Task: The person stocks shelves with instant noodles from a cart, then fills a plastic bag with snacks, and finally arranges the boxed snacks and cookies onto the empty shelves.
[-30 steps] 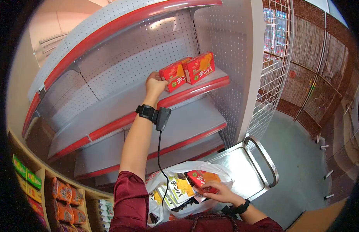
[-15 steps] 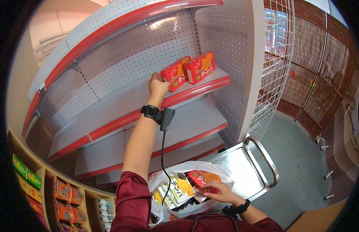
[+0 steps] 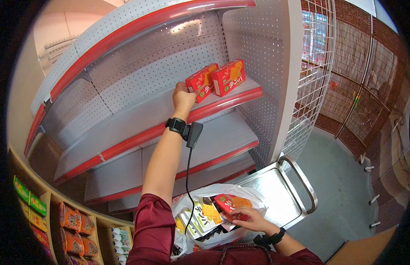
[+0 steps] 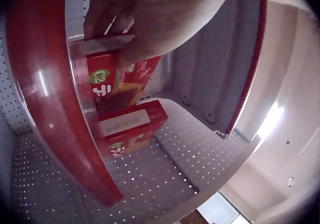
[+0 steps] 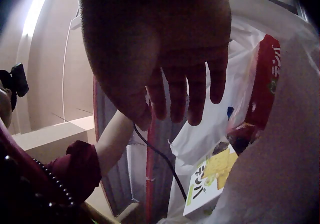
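The left hand (image 3: 184, 98) grips the left end of a red box (image 3: 199, 83) standing on the upper shelf. A second red box (image 3: 229, 78) stands just right of it. In the left wrist view the left hand (image 4: 165, 19) has fingers around the nearer red box (image 4: 107, 76), with the other red box (image 4: 135, 126) beyond. Down at the white plastic bag (image 3: 253, 193), the right hand (image 3: 254, 221) is over a red box (image 3: 227, 202), beside white boxes (image 3: 206, 217). In the right wrist view the right hand (image 5: 160, 49) hangs with fingers extended and spread.
The bag rests on a metal cart (image 3: 275, 194) with a curved handle (image 3: 304, 183). Lower shelves (image 3: 214, 137) lie below the boxes, a perforated side panel (image 3: 262, 57) to their right. Packaged goods (image 3: 74, 221) fill a wooden shelf at lower left.
The left hand and the red box it grips have shifted slightly right and back, towards the second box. The right hand has stayed at the bag.
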A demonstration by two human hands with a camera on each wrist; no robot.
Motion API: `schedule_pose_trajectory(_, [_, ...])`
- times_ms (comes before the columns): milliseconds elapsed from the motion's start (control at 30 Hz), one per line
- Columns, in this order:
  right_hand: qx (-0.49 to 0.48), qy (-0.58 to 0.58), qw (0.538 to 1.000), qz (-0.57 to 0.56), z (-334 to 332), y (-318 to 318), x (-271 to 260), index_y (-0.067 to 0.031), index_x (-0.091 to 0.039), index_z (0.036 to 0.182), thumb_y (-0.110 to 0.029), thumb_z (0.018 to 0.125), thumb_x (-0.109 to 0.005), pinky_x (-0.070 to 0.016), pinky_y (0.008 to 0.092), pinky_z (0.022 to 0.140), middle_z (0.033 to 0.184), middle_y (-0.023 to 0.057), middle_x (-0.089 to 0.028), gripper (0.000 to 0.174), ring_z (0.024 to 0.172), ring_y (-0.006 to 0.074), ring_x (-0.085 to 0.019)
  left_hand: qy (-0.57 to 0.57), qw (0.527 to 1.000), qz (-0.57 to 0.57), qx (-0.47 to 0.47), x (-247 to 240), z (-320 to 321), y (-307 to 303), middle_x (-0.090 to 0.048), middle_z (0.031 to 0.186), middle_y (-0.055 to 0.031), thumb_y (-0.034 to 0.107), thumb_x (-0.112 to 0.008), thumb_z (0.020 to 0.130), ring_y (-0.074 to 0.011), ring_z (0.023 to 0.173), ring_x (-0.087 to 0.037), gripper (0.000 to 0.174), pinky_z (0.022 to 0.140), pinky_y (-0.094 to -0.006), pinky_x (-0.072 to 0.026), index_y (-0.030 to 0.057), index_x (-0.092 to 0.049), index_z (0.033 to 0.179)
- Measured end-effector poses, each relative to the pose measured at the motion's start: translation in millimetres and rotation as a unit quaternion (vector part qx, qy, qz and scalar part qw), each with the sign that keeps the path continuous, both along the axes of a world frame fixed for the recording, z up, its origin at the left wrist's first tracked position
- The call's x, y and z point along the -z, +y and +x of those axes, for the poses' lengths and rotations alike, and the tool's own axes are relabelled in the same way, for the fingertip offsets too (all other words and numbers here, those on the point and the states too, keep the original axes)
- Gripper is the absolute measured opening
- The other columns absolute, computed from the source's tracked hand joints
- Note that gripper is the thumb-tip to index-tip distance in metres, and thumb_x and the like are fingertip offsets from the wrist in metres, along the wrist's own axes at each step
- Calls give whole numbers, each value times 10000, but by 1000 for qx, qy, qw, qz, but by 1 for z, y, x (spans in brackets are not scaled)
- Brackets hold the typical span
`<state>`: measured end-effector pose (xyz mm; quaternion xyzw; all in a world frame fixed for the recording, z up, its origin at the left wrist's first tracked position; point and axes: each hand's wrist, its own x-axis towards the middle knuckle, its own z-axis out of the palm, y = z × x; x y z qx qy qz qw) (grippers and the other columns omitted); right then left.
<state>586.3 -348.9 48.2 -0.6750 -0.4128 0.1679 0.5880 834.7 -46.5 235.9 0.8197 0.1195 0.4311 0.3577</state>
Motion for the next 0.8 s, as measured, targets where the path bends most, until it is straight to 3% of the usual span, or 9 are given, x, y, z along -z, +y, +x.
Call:
schedule_pose_trajectory(533, [0, 17, 1000, -4, -2, -2, 4, -42, -550, 1071, -185, 796, -613, -445, 290, 782, 998, 98, -590, 316, 910, 198, -569, 2, 1000, 3, 2, 0, -1, -4, -632, 804, -120, 214, -770, 587, -237, 766, -620, 439, 675, -345, -486, 29, -526, 901])
schedule_pose_trajectory(633, [10, 2, 1000, -2, -3, -1, 7, -44, -551, 1072, -185, 794, -615, -451, 288, 766, 985, 94, -593, 318, 893, 192, -574, 35, 999, -18, 19, -3, -6, -6, -618, 874, -146, 222, -770, 585, -256, 809, -608, 540, 710, -342, -477, 10, -500, 1002])
schedule_pose_trajectory(733, [26, -23, 999, -8, -2, 0, 8, -57, -563, 1058, -196, 779, -630, -450, 302, 770, 975, 93, -596, 319, 884, 187, -571, -8, 1000, -15, -11, 2, -13, -8, -586, 960, -168, 234, -768, 589, -281, 866, -584, 682, 757, -354, -461, -9, -429, 1128])
schedule_pose_trajectory(767, [29, 17, 999, -37, -4, -1, 10, -65, -570, 1047, -193, 774, -632, -451, 306, 769, 1035, 106, -572, 308, 884, 200, -562, -60, 998, 17, -13, 1, -19, -8, -573, 985, -170, 234, -759, 604, -287, 885, -573, 717, 776, -362, -452, -11, -391, 1169])
schedule_pose_trajectory(800, [60, -29, 997, -27, -3, 1, 11, -58, -571, 1024, -179, 777, -634, -455, 304, 753, 973, 99, -584, 282, 867, 195, -571, -111, 993, 49, -16, 2, -26, -8, -559, 1009, -172, 234, -749, 619, -293, 903, -561, 752, 795, -371, -443, -12, -353, 1209])
